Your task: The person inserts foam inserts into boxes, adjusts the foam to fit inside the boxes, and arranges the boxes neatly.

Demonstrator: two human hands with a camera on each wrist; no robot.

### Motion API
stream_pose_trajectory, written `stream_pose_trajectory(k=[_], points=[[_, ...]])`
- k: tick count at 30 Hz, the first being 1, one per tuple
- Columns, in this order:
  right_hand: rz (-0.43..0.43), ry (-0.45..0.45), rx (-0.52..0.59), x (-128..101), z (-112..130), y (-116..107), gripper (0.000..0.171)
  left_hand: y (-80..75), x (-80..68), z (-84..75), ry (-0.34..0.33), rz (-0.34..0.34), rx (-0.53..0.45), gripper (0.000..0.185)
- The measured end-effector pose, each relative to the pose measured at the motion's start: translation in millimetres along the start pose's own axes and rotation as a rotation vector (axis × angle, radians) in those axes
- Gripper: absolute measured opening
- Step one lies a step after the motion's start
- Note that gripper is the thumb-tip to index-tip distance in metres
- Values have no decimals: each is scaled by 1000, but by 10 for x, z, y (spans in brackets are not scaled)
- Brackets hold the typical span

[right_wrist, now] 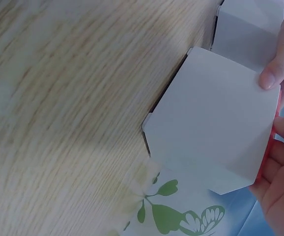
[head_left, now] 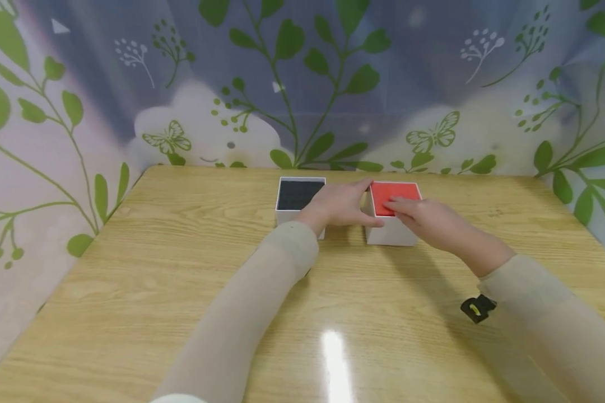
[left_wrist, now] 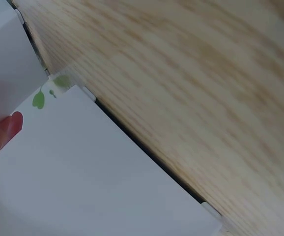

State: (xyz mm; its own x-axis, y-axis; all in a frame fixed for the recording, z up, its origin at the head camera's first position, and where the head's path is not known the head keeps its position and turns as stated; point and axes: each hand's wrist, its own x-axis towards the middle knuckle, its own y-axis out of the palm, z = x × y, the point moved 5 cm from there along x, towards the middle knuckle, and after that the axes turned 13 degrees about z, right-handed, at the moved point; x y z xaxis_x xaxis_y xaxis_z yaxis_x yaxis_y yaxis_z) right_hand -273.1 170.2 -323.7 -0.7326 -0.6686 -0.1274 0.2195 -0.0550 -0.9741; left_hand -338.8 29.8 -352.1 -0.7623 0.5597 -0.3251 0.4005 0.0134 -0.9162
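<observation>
A white box with a red top [head_left: 395, 193] stands at the back of the table. My left hand [head_left: 340, 202] holds its left side, thumb against the front wall and fingers toward the back corner. In the right wrist view, that thumb [right_wrist: 272, 76] presses the box's white wall [right_wrist: 213, 118] near the upper edge. My right hand [head_left: 431, 221] rests its extended fingers on the red surface. Left of it stands a second white box with a black top [head_left: 297, 195], partly covered by my left hand and wrist. Its white wall [left_wrist: 93, 172] fills much of the left wrist view.
Both boxes stand on a wood-grain table [head_left: 181, 268], a narrow gap between them. Behind the table hangs a curtain [head_left: 312, 112] printed with leaves and butterflies. A small black object with a yellow mark [head_left: 478, 308] shows beside my right sleeve [head_left: 539, 296].
</observation>
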Motion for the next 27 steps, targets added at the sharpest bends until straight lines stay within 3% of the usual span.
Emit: stream_pose_trajectory(k=[8,13,17,20,24,27], points=[[2,22,81,4,-43,35,40,13,-6,14,-6,-1,-5,103],[-21,17,59,8,-37,45,40,15,0,17,-7,4,-9,103],[66,41,57,-15,-31,68,45,12,7,8,-8,8,-1,102],[98,14,-11,-47,-2,85,51,10,14,2,-9,5,0,102],[31,-70,-113,-88,66,105,56,10,19,-4,-5,-4,6,102],[-15,-104,-119,-114,105,115,56,1,18,-12,0,-11,12,101]])
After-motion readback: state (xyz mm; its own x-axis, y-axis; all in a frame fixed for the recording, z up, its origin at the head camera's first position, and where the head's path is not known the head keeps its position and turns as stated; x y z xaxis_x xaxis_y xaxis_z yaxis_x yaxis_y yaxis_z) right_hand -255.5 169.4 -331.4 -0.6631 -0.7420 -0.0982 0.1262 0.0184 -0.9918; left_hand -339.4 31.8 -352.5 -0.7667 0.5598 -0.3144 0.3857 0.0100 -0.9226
